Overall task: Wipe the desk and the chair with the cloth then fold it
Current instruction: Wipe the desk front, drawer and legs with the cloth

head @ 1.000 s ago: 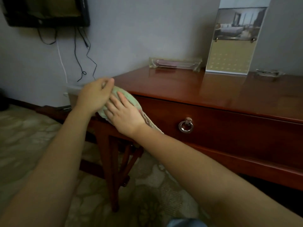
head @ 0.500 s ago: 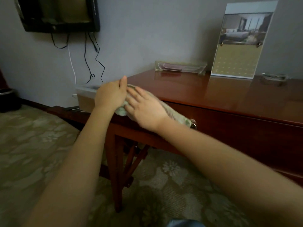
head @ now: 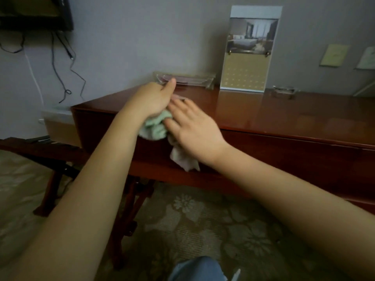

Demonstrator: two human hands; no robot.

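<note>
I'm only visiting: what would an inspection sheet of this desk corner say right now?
Surface: desk, glossy reddish wood.
Job's things: cloth, bunched at the desk's front edge, one end hanging over; chair, nothing seen.
Clutter: calendar upright by the wall; clear tray beside it; small glass dish to its right.
Hands: left hand holds the cloth; right hand lies on it, fingers straight.
Cables: black cables hang below a wall screen.
Surroundings: patterned carpet; wooden rack left of the desk; paper notes on the wall.
</note>
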